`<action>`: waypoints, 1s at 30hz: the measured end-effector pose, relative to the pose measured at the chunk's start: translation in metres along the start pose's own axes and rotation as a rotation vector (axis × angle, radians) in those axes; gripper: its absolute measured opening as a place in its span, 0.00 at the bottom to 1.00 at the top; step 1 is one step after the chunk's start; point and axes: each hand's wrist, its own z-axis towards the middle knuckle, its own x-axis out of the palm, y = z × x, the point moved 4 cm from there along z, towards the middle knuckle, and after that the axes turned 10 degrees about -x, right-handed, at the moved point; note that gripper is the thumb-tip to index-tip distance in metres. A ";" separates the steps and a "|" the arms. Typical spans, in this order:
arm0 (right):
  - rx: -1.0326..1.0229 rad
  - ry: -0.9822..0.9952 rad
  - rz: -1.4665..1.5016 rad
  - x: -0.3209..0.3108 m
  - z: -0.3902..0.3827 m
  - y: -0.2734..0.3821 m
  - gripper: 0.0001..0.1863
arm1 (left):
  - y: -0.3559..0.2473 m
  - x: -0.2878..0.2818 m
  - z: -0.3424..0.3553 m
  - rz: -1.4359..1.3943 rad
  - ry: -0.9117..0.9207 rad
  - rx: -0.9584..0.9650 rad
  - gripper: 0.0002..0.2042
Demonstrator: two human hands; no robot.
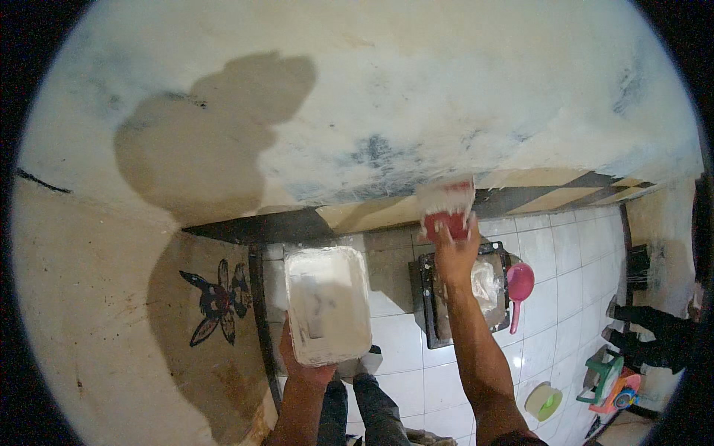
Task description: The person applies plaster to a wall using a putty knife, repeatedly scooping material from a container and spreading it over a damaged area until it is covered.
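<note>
My left hand (303, 358) grips the near left edge of a shallow rectangular white tray (327, 346), whose inside is smeared with pale paste. My right hand (456, 249) is closed round a wide red scraper (448, 225), its fingers over the red part. White paste coats the scraper's front, which lies at the foot of the wall (357, 97), by the dark and cream painted band (364, 212). Below my right forearm stands a black tub (424, 286) with white paste (487, 286) in it; the forearm hides its middle.
A pink dipper (520, 281) lies beside the tub on white floor tiles (547, 312). Further right are a pale green bowl (544, 401), a green and orange object (606, 379) and another person's dark-clothed legs (654, 331). On the left, a side wall (111, 297) carries a painted flower (217, 299).
</note>
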 end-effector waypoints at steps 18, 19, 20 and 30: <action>-0.269 0.528 -0.714 0.136 -0.128 -0.101 0.17 | -0.038 -0.040 -0.021 -0.010 0.210 0.089 0.30; -0.180 0.576 -0.661 0.121 -0.135 -0.105 0.17 | -0.041 -0.045 -0.023 -0.030 0.242 0.080 0.30; -0.304 0.535 -0.712 0.096 -0.136 -0.103 0.15 | -0.042 -0.051 -0.025 -0.050 0.275 0.065 0.30; -0.438 0.090 -0.934 -0.042 0.036 -0.014 0.09 | -0.051 -0.046 -0.032 -0.058 0.121 0.052 0.29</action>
